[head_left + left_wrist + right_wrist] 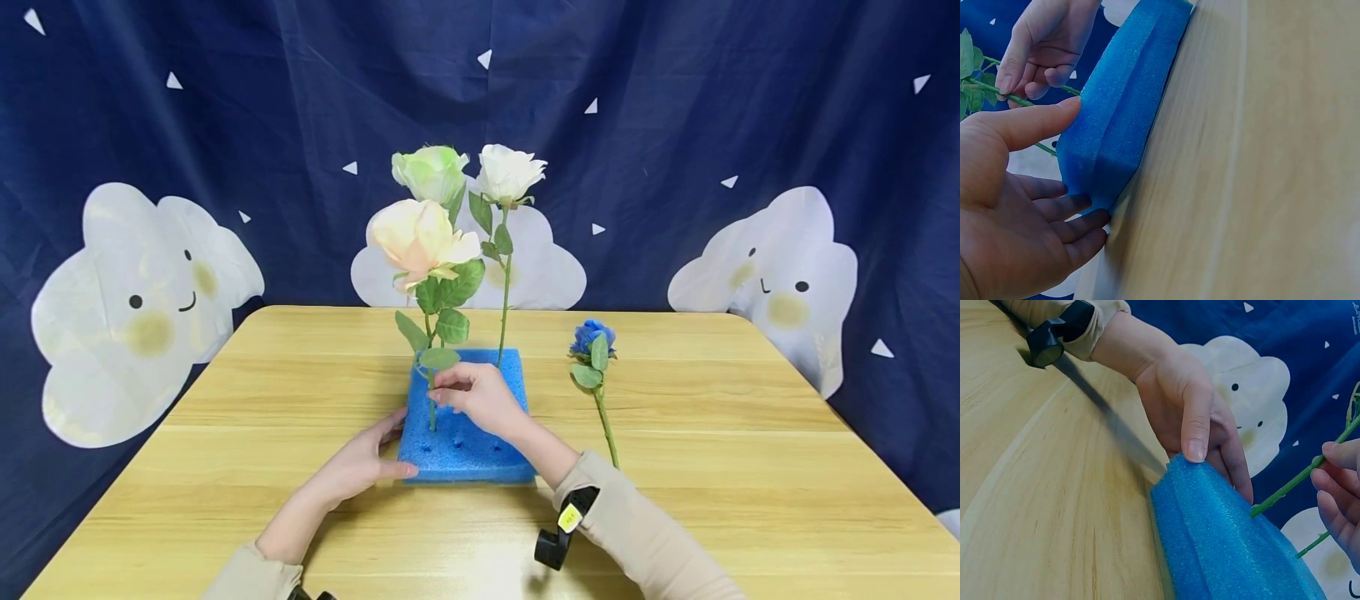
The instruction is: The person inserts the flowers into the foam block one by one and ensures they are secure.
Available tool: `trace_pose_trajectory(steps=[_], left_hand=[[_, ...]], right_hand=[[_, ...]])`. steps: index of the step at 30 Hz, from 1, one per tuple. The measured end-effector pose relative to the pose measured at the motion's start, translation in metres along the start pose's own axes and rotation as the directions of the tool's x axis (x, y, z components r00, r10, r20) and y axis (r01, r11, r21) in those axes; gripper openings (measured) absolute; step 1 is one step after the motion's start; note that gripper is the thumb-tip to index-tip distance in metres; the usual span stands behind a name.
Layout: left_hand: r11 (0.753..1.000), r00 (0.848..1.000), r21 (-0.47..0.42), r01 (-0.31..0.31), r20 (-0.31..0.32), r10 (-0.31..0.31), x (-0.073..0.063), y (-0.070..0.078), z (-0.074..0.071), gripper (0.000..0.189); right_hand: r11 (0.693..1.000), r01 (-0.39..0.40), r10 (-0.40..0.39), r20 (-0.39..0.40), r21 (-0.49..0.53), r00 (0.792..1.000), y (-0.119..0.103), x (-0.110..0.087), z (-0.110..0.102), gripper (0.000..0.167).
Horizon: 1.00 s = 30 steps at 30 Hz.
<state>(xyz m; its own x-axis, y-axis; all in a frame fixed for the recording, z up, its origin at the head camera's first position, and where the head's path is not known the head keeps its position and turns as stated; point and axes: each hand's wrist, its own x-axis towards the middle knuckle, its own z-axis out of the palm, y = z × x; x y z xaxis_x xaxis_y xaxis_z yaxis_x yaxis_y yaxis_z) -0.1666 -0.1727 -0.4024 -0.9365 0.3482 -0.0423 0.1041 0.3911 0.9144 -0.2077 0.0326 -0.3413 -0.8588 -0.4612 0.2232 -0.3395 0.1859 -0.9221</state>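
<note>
i see the right hand (483, 398) pinching the stemmed cream rose (422, 240), at nine o'clock in the blue foam block (480, 463); left hand (362, 457) touching the block, fingers (1085, 225) extended. head view only: blue rose (591, 340), two o'clock.

A yellow label (570, 518) with small dark characters stands out on the black camera mount (553, 547) strapped over a beige sleeve (633, 517) at a person's right wrist, as seen in the head view; the characters are too small to read. Fine white lettering (1355, 314) marks the dark blue curtain (1300, 319), high against the right edge of the right wrist view, with several short lines set one above another in a script-like hand. Its words, too, are illegible at this size.
</note>
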Motion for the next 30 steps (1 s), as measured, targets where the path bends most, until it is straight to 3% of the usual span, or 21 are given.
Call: trace_pose_trajectory(steps=[5,16,24,30], left_hand=[[1.000,1.000,0.000,0.001,-0.002,-0.001,0.000,0.000,0.000,0.087],[0.999,1.000,-0.018,-0.031,0.005,0.031,0.001,-0.002,0.001,0.087],[0.998,0.999,-0.040,-0.039,0.019,0.040,0.001,-0.002,0.001,0.088],[0.999,1.000,-0.035,-0.030,0.008,0.030,0.002,-0.003,0.001,0.088]], right_hand=[[1.000,0.000,0.000,0.009,0.029,1.000,-0.008,-0.003,-0.001,0.016],[0.998,0.005,-0.007,0.028,0.062,1.000,-0.002,-0.004,-0.006,0.021],[0.993,0.044,-0.051,0.057,0.110,0.997,0.027,0.005,-0.006,0.023],[0.992,0.045,-0.051,0.045,0.120,0.998,0.031,0.005,-0.006,0.023]])
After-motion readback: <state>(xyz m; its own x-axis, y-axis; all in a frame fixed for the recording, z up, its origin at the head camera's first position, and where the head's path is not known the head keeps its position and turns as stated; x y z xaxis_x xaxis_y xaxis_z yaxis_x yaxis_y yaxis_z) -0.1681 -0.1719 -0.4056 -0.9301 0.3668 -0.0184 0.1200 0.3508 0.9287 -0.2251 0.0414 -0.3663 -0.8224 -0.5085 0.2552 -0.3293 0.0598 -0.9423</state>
